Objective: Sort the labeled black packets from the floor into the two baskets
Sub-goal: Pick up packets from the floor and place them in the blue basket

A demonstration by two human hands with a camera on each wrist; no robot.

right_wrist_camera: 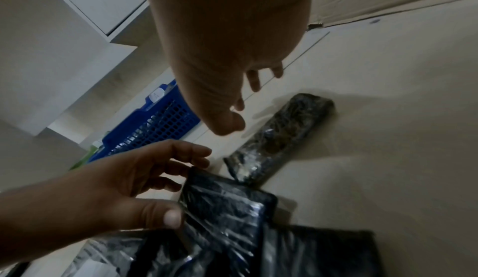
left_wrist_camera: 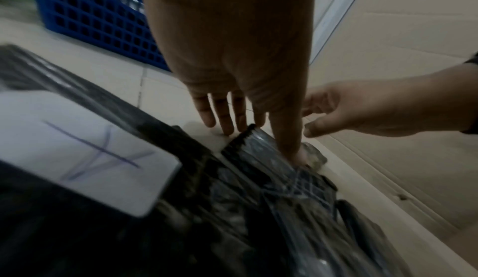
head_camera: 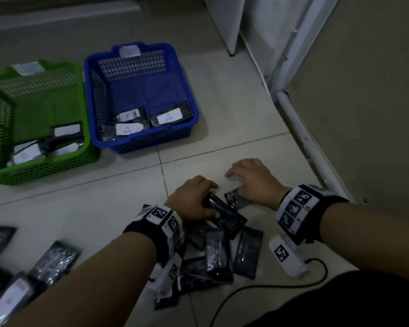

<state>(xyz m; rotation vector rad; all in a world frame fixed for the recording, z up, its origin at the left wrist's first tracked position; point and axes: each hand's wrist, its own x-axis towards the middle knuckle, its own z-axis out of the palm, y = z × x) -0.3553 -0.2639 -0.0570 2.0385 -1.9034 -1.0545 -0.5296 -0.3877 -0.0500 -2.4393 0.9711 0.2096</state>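
From the head camera, a person crouched over a pile of black packets [head_camera: 220,249] on the tiled floor [head_camera: 234,147] reaches in with both hands: the left hand [head_camera: 191,199] curls thumb and fingers round the top packet [head_camera: 222,212] at the pile's far edge, while the right hand [head_camera: 253,182] hovers spread over a lone packet [head_camera: 235,200] just beyond the pile. Farther off from the pile stand the blue basket [head_camera: 139,140], holding packets marked "A", and the green basket [head_camera: 47,166] beside it, also part filled. The left wrist camera shows the thumb [left_wrist_camera: 292,138] pressed on the packet's glossy face, the fingers [left_wrist_camera: 222,115] at its far end; a labelled packet [left_wrist_camera: 85,148] lies near the lens. The right wrist camera shows the right hand's fingers [right_wrist_camera: 254,81] loose and holding nothing above the lone packet. The step appears to be a pick-up; next, the label, not visible here, must be read to choose a basket.
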